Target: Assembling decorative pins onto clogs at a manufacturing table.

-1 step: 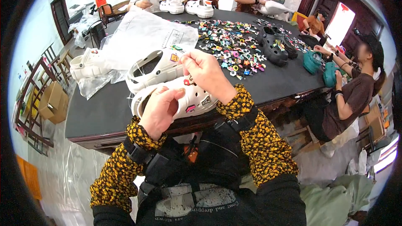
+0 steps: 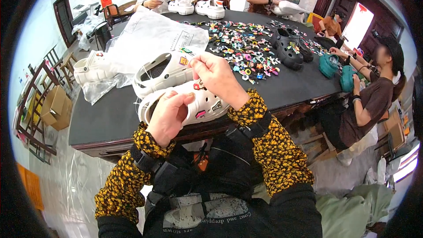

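Observation:
My left hand (image 2: 169,114) grips the near white clog (image 2: 207,103) at its heel end and holds it against the front edge of the dark table (image 2: 101,119). My right hand (image 2: 218,77) hovers over the clog's top, thumb and forefinger pinched on a small charm. A few coloured charms sit in the clog's holes. A second white clog (image 2: 161,72) lies just behind, touching the first, with a charm on its front. A wide scatter of colourful charms (image 2: 246,48) covers the table's middle, beyond my right hand.
Clear plastic bags with paper (image 2: 154,35) and another white clog (image 2: 90,68) lie at the left. Black clogs (image 2: 288,50) and teal clogs (image 2: 330,66) lie at the right. Other people sit around the table with white clogs (image 2: 211,8). A cardboard box (image 2: 55,105) stands on the floor.

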`<state>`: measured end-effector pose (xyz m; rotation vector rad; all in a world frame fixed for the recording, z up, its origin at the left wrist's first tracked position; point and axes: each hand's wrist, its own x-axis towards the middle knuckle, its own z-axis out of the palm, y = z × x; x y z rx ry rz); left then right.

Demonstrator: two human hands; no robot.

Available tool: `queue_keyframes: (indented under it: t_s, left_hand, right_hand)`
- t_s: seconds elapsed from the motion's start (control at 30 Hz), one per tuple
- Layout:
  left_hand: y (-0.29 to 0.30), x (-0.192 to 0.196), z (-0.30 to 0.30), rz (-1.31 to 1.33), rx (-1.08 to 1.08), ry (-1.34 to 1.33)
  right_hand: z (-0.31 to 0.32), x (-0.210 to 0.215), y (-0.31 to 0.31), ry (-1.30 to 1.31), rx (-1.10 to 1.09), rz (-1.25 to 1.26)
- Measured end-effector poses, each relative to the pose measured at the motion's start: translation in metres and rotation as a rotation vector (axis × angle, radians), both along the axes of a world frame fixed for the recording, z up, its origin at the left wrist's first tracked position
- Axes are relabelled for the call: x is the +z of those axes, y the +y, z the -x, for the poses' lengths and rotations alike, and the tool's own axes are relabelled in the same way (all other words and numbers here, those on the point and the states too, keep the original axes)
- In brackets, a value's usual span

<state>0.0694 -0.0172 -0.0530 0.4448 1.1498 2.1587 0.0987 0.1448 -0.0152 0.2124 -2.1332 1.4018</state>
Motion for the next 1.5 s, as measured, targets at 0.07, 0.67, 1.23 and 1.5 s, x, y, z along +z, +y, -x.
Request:
queue_keyframes:
  t_s: [0.07,0.67,1.23,1.5]
  left_hand:
    - [0.000,-0.003,0.002,-0.021,0.005,-0.010]
    - [0.001,0.017,0.002,0.350,-0.108,0.393]
    - [0.003,0.006,0.018,0.249,-0.064,0.425]
    - [-0.001,0.016,0.014,0.434,-0.027,0.535]
  right_hand:
    - [0.001,0.001,-0.001,-0.017,-0.008,-0.007]
    - [-0.027,-0.017,0.015,0.148,-0.147,0.017]
    - [-0.062,-0.059,-0.023,0.267,-0.243,-0.459]
    - [-0.058,-0.058,-0.020,0.214,-0.230,-0.434]
